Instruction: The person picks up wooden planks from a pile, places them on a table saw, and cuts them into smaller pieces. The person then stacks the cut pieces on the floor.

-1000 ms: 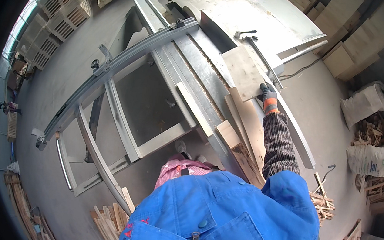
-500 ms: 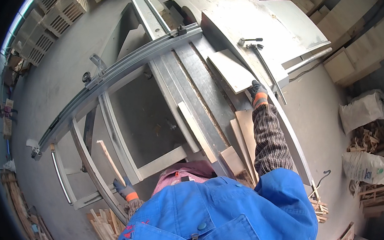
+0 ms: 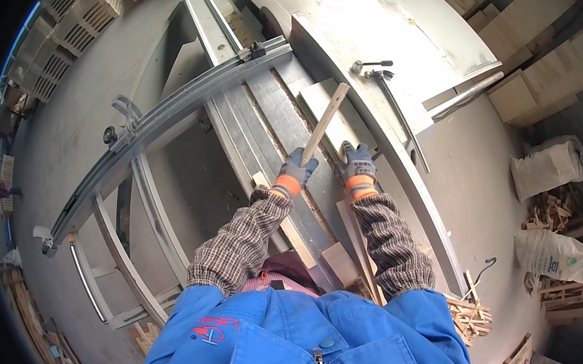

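My left hand (image 3: 297,170), in a grey glove with an orange cuff, is closed round the lower end of a narrow wooden stick (image 3: 329,117). The stick points away from me and crosses over part of a pale wooden board (image 3: 342,113). That board lies on the metal saw table (image 3: 268,133), its long side close to the raised fence (image 3: 346,67). At the board's near end, my right hand (image 3: 359,164), gloved alike, grips it; some of the fingers are hidden.
Strips of wood (image 3: 355,235) lie on the near part of the table. A hammer (image 3: 399,108) rests right of the fence. The sliding rail frame (image 3: 163,122) spans the left. White sacks (image 3: 556,167) and scrap wood (image 3: 465,317) are on the floor at right.
My left hand has come up from the lower left with the stick, to beside my right hand. The board has turned more in line with the fence, and my right hand has moved nearer me.
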A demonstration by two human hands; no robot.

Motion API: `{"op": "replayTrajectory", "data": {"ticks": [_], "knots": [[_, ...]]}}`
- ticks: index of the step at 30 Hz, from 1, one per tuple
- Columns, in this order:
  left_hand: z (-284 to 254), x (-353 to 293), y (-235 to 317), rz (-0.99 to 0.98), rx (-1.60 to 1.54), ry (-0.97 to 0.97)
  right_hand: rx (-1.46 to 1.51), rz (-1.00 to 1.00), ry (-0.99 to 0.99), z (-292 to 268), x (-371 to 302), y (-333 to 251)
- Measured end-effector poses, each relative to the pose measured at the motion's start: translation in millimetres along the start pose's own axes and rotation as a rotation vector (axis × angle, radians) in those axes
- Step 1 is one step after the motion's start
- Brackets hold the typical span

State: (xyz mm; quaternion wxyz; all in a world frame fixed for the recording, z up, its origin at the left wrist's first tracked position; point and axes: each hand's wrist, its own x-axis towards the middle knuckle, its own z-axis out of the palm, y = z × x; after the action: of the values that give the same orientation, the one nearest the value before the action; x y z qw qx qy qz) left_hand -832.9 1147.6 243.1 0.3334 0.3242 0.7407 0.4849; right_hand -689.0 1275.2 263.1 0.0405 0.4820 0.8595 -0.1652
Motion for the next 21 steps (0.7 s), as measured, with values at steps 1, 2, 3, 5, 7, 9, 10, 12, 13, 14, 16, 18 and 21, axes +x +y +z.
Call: {"op": "replayTrajectory", "data": {"ticks": [1, 2, 3, 5, 7, 9, 10, 12, 13, 14, 16, 18, 21], "knots": [[11.1, 9.0, -9.9, 0.003, 0.022, -0.008, 0.001, 0.000, -0.034, 3.4, 9.0, 0.2], [15.2, 15.1, -13.2, 0.003, 0.044, -0.021, 0.029, -0.044, 0.019, 10.1, 13.9, 1.5], [14.8, 18.2, -18.5, 0.003, 0.044, 0.003, 0.034, -0.081, 0.045, 15.7, 22.4, 1.6], [11.5, 14.0, -18.7, 0.001, 0.049, 0.028, 0.050, -0.135, 0.097, 20.8, 32.5, 0.4], [-4.8, 12.5, -28.1, -0.040, 0.014, 0.095, 0.051, -0.151, 0.122, 21.0, 42.1, -10.9], [-21.4, 18.1, -54.4, -0.088, -0.018, 0.159, 0.047, -0.187, 0.181, 23.8, 54.4, -19.1], [-32.5, 22.1, -69.3, -0.085, -0.045, 0.197, 0.042, -0.221, 0.223, 28.9, 63.6, -21.2], [-44.6, 21.1, -45.8, -0.194, -0.180, 0.213, 0.043, -0.224, 0.291, 30.0, 71.2, -22.0], [-55.8, 26.6, -90.6, -0.130, -0.204, 0.316, 0.088, -0.254, 0.304, 27.9, 74.0, -32.8], [-59.1, 28.7, -84.8, -0.112, -0.253, 0.311, 0.121, -0.247, 0.321, 28.1, 78.4, -29.0], [-69.6, 30.5, -78.8, -0.099, -0.340, 0.320, 0.239, -0.274, 0.483, 15.5, 73.9, -32.0], [-71.9, 33.5, -71.2, -0.139, -0.382, 0.333, 0.284, -0.271, 0.635, -1.8, 78.8, -24.9], [-66.7, 37.2, -68.3, -0.121, -0.404, 0.333, 0.278, -0.179, 0.671, -32.9, 96.3, -10.1]]}}
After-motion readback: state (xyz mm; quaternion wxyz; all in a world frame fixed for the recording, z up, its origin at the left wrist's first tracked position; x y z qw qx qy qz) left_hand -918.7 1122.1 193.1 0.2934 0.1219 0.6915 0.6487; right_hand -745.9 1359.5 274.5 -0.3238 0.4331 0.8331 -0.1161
